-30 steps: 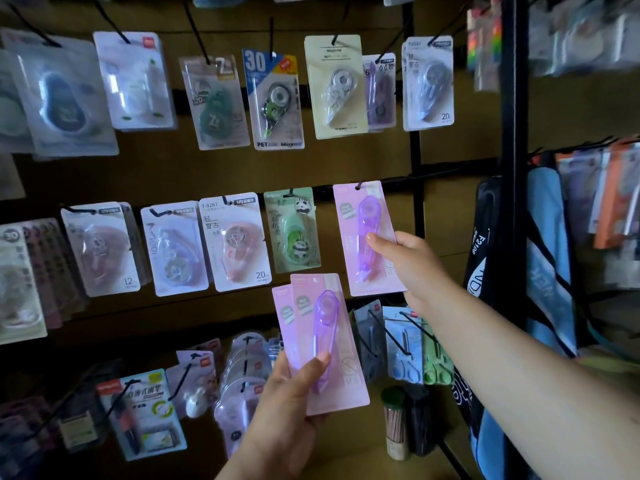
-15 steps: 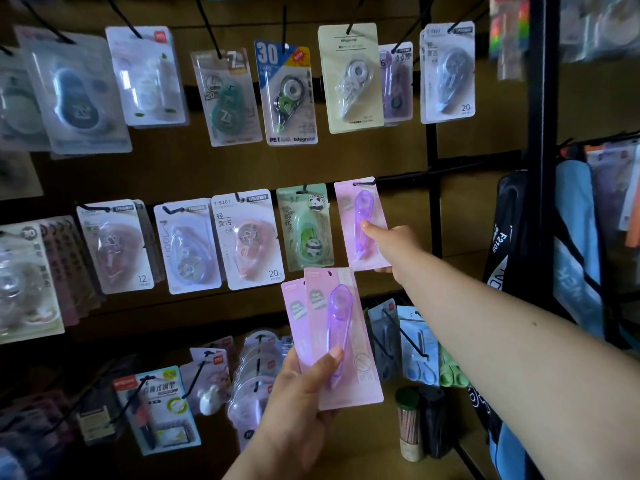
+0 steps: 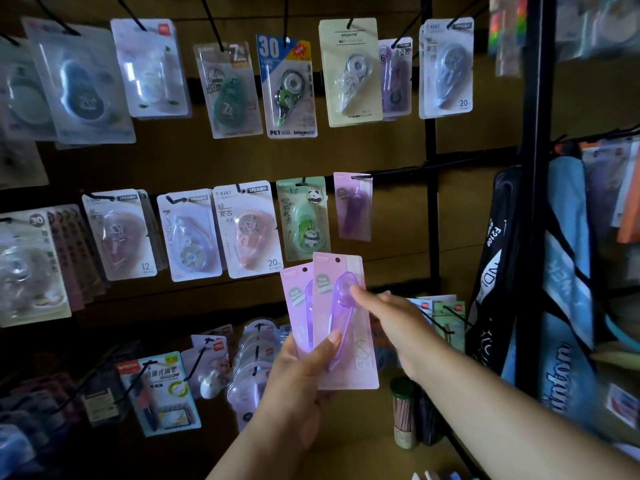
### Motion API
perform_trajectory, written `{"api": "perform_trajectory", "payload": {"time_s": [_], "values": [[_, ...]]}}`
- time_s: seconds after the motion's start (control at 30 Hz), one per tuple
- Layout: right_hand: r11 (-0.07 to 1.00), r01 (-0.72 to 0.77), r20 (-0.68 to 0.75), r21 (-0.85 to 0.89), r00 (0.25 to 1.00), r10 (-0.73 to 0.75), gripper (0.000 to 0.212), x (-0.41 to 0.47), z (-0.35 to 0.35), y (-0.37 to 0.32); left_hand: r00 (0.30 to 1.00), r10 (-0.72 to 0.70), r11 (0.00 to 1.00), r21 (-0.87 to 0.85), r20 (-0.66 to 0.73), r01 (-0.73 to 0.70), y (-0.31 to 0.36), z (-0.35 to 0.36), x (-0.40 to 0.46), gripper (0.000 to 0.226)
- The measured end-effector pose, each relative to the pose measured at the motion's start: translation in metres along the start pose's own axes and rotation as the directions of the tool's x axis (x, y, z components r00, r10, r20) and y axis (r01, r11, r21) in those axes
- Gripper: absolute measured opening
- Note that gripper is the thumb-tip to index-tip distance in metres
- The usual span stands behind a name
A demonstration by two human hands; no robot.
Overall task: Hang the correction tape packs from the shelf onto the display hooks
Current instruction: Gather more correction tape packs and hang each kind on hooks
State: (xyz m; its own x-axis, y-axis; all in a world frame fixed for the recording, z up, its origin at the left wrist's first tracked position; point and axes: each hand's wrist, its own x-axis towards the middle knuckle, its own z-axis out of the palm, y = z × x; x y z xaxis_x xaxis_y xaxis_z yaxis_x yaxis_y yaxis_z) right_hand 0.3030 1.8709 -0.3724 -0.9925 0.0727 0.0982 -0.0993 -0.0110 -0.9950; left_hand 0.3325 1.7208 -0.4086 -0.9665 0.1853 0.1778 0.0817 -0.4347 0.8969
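My left hand [image 3: 298,382] holds two pink correction tape packs [image 3: 346,327] fanned upright, thumb pressed on the front pack's purple blister. My right hand [image 3: 391,323] is at the front pack's right edge, fingertips touching the top of its blister; I see no full grip. A matching pink pack [image 3: 352,206] hangs alone on the middle-row display hook [image 3: 362,176], just above the held packs and right of a green panda pack [image 3: 304,218].
Rows of other correction tape packs [image 3: 249,230] hang on black hooks across the brown board. A black upright post [image 3: 533,202] and hanging blue bags [image 3: 568,271] stand to the right. A green-capped tube [image 3: 403,410] stands on the low shelf.
My right hand let go of the pack on the hook and dropped down-left to the front pack in my left hand. The hung pack stays on its hook.
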Motion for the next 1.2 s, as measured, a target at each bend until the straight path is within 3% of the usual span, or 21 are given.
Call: {"api": "perform_trajectory", "payload": {"time_s": [0.1,0.27,0.37,0.63,0.83,1.2], "values": [[0.997,0.075,-0.015,0.004,0.997,-0.075,0.027,-0.018,0.001,0.005,1.000,0.023,1.000,0.002,0.021,-0.023,-0.002,0.003,-0.001,0.048],[0.990,0.096,-0.067,0.100,0.994,-0.089,0.015,-0.020,-0.005,-0.001,0.999,0.033,0.999,0.002,0.031,-0.033,-0.004,0.008,-0.002,0.046],[0.977,0.163,-0.159,0.136,0.977,-0.141,0.018,-0.013,-0.014,-0.011,0.999,0.031,0.999,-0.013,0.016,-0.031,-0.005,0.005,0.000,0.033],[0.916,0.398,-0.228,0.050,0.897,-0.378,0.030,0.006,-0.034,-0.063,0.995,0.005,1.000,0.018,-0.102,-0.003,-0.004,-0.002,-0.001,0.046],[0.916,0.399,-0.237,-0.035,0.887,-0.396,0.020,0.023,-0.036,-0.082,0.994,-0.042,0.999,-0.019,-0.096,0.040,-0.006,-0.002,-0.002,0.051],[0.933,0.355,-0.279,-0.059,0.891,-0.357,0.030,0.042,-0.030,-0.077,0.995,-0.026,1.000,-0.017,-0.099,0.025,-0.010,-0.007,0.001,0.048]]}}
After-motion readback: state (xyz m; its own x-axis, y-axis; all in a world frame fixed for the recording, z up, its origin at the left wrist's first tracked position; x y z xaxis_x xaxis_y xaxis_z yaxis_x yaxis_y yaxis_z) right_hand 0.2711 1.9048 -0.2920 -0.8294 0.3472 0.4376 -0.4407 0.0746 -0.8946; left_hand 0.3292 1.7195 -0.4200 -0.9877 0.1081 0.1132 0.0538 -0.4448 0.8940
